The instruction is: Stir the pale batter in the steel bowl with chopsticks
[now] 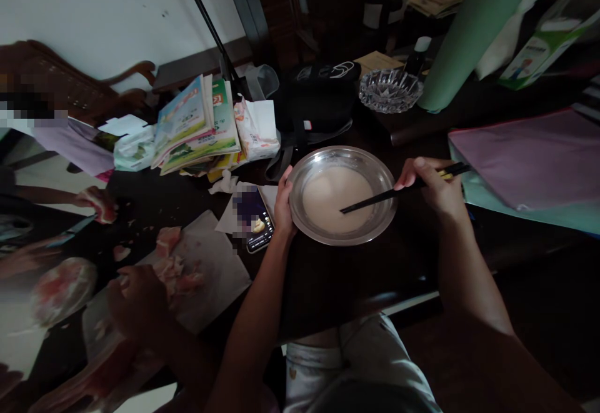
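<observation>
Bowl [342, 239] was shiny silver; liquid [325, 197] in it, creamy off-white. Chopsticks [372, 200] were black, gold bands near the top end. Table [347, 275] showed near-black brown. Zip pouch [529, 157] read dusty mauve, pinkish-red edge, pale aqua sheet [520, 214] underneath. Tall roll [478, 32] was muted green. Books [199, 125] had light-blue and green printed covers. Tissue pack [255, 129] was white, pink-orange print. Bag [319, 100]: black, white line pattern. Chunks [171, 269] looked pink, whitish patches. Wall [117, 7] was greyish white.

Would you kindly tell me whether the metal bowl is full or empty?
Partly filled: the metal bowl has pale liquid across its bottom, with bare wall above.
</observation>
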A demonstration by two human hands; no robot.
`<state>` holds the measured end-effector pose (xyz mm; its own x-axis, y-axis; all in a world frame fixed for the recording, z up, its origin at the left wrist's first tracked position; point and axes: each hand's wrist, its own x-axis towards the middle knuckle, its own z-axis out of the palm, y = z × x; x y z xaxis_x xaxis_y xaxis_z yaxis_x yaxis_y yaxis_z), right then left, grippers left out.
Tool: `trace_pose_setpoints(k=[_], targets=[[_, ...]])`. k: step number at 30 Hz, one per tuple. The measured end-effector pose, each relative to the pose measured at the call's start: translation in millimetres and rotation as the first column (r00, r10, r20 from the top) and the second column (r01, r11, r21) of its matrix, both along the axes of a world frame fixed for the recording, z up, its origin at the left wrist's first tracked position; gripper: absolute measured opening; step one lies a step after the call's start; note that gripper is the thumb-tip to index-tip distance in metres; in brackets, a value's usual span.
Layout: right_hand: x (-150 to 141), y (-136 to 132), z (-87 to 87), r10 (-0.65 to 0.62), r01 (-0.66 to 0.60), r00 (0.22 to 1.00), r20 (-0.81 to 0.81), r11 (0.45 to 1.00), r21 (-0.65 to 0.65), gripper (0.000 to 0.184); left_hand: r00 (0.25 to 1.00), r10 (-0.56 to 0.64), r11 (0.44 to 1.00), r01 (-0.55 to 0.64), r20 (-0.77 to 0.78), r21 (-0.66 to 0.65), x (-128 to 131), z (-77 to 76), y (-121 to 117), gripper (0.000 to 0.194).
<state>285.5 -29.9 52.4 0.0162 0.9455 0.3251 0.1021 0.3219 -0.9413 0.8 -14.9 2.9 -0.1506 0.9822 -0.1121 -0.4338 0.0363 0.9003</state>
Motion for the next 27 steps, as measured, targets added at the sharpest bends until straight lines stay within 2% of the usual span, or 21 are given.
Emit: trace_pose_setpoints(k=[3, 5, 7, 11, 13, 18, 20, 22, 25, 27], targets=[[-6.4, -0.6, 1.1, 0.126, -0.123, 0.989, 0.083, 0.991, -0.047, 0.036, 1.000, 0.004, 1.000, -0.004, -0.004, 0.001, 0.0, 0.5, -0.5, 0.045], [-11.2, 0.5, 1.5, 0.132, -0.128, 0.984, 0.117, 0.991, -0.038, 0.032, 1.000, 0.008, 1.000, -0.008, -0.012, 0.000, 0.1, 1.2, -0.7, 0.045], [-12.7, 2.2, 1.4, 0.078, -0.076, 0.990, 0.117, 0.997, -0.018, 0.031, 1.000, 0.009, 1.000, -0.009, -0.017, -0.002, 0.3, 2.1, -0.8, 0.046], [-4.9, 3.6, 0.7, -0.112, 0.111, 0.993, 0.046, 0.994, 0.020, 0.041, 1.000, 0.009, 1.000, -0.009, -0.005, -0.016, 1.3, 3.6, -1.0, 0.048], [-0.6, 2.7, 0.7, -0.134, 0.134, 0.991, 0.003, 0.991, 0.027, 0.045, 1.000, 0.012, 1.000, -0.012, 0.001, -0.019, 1.7, 4.1, -1.2, 0.048], [-5.7, 0.6, 1.3, 0.059, -0.055, 0.996, 0.073, 0.997, -0.054, 0.037, 1.000, 0.009, 1.000, -0.009, -0.015, -0.014, 1.4, 3.6, -1.1, 0.051], [-9.8, 1.5, 0.8, 0.090, -0.085, 0.991, 0.100, 0.995, -0.051, 0.033, 1.000, 0.006, 1.000, -0.006, -0.011, -0.006, 1.1, 2.9, -0.7, 0.051], [-10.5, 2.8, -0.1, 0.047, -0.044, 0.994, 0.099, 0.998, -0.034, 0.032, 1.000, 0.004, 1.000, -0.004, -0.006, -0.004, 0.9, 2.4, -0.3, 0.051], [-4.9, 3.7, -0.5, -0.082, 0.081, 0.995, 0.049, 0.997, 0.014, 0.039, 1.000, 0.008, 1.000, -0.009, -0.008, -0.009, 1.2, 2.1, -0.2, 0.051], [-0.9, 2.6, 0.2, -0.090, 0.090, 0.996, 0.013, 0.996, 0.028, 0.044, 1.000, 0.009, 1.000, -0.010, -0.011, -0.011, 1.5, 2.5, -0.5, 0.051]])
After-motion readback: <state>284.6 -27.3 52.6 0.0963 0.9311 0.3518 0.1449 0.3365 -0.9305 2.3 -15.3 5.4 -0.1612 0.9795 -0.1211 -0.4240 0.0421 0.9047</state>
